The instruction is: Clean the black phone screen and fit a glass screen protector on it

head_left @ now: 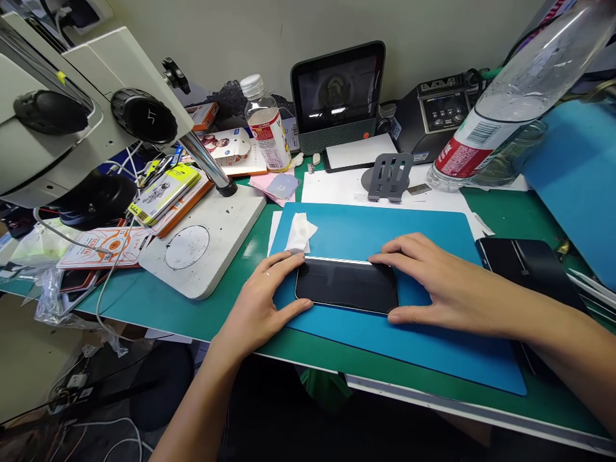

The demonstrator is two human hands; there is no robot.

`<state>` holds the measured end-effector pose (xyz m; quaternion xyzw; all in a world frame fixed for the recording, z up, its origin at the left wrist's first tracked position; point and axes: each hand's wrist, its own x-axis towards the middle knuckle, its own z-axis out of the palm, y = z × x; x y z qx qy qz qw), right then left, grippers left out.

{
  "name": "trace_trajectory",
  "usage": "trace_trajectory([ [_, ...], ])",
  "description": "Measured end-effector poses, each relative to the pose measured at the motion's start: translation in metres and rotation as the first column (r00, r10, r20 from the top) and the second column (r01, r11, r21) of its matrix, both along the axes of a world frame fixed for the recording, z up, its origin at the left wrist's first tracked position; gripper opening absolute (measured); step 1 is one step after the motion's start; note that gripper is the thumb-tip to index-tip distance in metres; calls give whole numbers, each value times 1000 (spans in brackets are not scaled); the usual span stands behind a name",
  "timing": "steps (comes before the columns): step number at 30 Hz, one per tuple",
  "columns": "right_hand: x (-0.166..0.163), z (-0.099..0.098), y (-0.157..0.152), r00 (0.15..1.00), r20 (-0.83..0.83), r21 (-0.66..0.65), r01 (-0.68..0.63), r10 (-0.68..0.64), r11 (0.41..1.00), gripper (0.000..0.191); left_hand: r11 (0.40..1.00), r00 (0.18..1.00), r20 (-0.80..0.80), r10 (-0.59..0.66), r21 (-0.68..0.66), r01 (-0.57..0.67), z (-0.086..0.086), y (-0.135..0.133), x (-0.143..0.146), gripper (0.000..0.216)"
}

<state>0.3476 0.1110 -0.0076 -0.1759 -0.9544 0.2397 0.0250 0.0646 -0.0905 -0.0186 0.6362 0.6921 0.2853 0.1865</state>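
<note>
A smartphone (347, 286) with a dark screen lies flat on the blue mat (433, 359). At its left end, my left hand (262, 301) grips the phone's corners between thumb and fingers, a ring on one finger. My right hand (436, 289) holds the other end the same way, thumb at the near edge and fingers at the far edge. Behind the phone, close to my left fingertips, rests a crumpled white tissue (300, 232). A dark device (524, 263) lies partly under my right forearm.
A microscope stand (202, 256) fills the left side, with boxes (166, 196) beside it. At the back are a small bottle (267, 125), a screen device (339, 93), a grey phone holder (391, 176) and a black unit (437, 115). A large water bottle (505, 115) leans at right.
</note>
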Motion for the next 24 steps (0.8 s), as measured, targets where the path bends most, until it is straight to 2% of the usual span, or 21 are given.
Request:
trace_trajectory([
  [5,2,0,-1,1000,-2,22,-9,9,1000,77,999,999,-22,-25,19,26,-1,0,-1,61],
  [15,5,-7,1,1000,-25,51,12,-10,999,85,998,996,-75,-58,-12,57,-2,-1,1,74],
  [24,5,-6,2,999,-40,82,-14,17,997,85,999,994,-92,-52,-20,51,-2,-2,1,66],
])
